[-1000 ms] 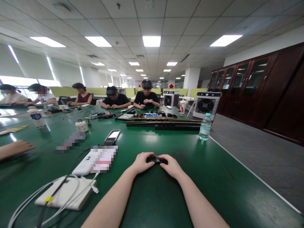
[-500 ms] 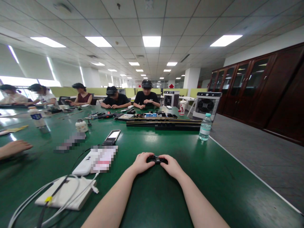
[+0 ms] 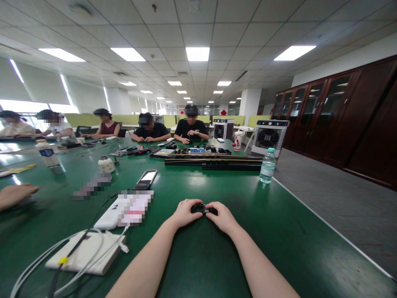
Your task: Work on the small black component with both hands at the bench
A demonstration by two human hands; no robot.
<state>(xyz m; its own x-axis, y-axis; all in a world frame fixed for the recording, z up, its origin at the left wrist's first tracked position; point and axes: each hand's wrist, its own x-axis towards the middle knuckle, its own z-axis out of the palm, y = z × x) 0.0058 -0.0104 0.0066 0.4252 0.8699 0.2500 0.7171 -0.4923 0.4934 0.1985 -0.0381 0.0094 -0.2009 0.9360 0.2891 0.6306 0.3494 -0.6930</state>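
Observation:
Between my two hands, low over the green table [image 3: 204,256], is a small black object [image 3: 204,210] with a lighter patch in its middle; its exact kind cannot be made out. My left hand [image 3: 187,212] grips its left end, thumb at the near side and fingers curled over the far side. At the right end, my right hand [image 3: 219,214] holds it in the same way, thumb and fingers closed round it. The fingers hide both ends of the object.
Left of my arms lie a white power bank [image 3: 108,213], a white box [image 3: 83,252] with cables, and a phone [image 3: 146,179]. A water bottle [image 3: 268,166] stands at right. Long black strips [image 3: 229,164] lie ahead. Another person's hand [image 3: 18,195] rests far left.
My right hand has shifted slightly left, closer to my left hand, on the black object. The other person's hand at far left has drawn back a little.

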